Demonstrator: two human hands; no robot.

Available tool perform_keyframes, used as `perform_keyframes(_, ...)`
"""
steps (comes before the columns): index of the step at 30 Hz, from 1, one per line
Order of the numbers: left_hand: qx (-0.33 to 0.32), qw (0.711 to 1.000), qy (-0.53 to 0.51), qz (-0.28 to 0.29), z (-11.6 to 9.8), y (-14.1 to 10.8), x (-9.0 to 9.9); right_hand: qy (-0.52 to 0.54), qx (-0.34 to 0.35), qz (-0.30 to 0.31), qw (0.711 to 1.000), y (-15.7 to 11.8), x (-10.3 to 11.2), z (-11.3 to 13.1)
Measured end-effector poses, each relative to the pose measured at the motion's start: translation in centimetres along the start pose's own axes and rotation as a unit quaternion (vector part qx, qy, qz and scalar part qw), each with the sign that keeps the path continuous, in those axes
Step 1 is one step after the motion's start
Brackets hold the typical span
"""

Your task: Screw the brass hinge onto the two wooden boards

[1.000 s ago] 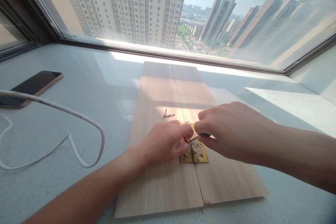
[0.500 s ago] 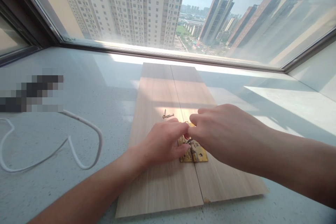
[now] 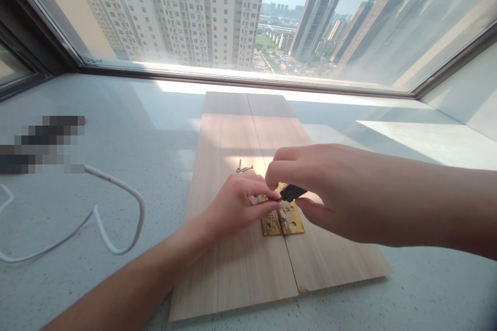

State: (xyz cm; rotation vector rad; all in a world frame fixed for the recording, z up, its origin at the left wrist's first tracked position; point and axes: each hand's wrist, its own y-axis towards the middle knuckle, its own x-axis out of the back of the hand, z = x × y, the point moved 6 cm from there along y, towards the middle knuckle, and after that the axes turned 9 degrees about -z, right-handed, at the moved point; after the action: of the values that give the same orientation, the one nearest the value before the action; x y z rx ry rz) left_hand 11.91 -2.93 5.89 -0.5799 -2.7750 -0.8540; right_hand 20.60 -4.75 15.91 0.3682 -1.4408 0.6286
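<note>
white sill (image 3: 135, 139) by window (image 3: 248, 20) | right hand (image 3: 316, 176) gripping screwdriver (image 3: 292, 193) | left hand (image 3: 238, 199): grip unclear

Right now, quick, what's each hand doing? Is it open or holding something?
Left hand: nearly closed, over the gold hinge; can't tell if it grips anything.
Right hand: closed, holding a black-handled tool.

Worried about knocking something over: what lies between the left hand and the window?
In the head view, loose screws lie on the wooden board just beyond the left hand; then board and pale sill up to the window.
</note>
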Motion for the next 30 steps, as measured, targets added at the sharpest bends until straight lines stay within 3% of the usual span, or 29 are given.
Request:
perform_keyframes(5, -0.009, 1.0, 0.029, 0.006, -0.4, 0.0, 0.1, 0.043, -0.017, -0.009, 0.999, -0.2, 0.7, -0.9)
perform_keyframes(9, -0.018, 0.999, 0.036, -0.007, -0.6, -0.1, 0.3, -0.019, -0.014, -0.028, 0.999, 0.1, 0.5, -0.7)
perform_keyframes(13, -0.011, 0.999, 0.031, 0.013, -0.7, -0.1, 0.1, -0.099, -0.007, -0.035, 0.994, 0.2, 0.6, -0.4)
perform_keyframes(18, -0.032, 0.999, 0.037, 0.015, -1.1, 0.0, 0.2, -0.077, -0.019, 0.001, 0.997, 0.1, 0.3, -0.5)
perform_keyframes(23, -0.028, 0.999, 0.027, 0.009, -0.7, 0.0, 0.1, -0.161, -0.037, 0.016, 0.986, 0.4, 0.3, -0.6)
perform_keyframes(30, -0.034, 0.999, 0.017, 0.022, -0.9, 0.0, 0.1, -0.15, 0.012, 0.029, 0.988, 0.6, 0.0, 0.1)
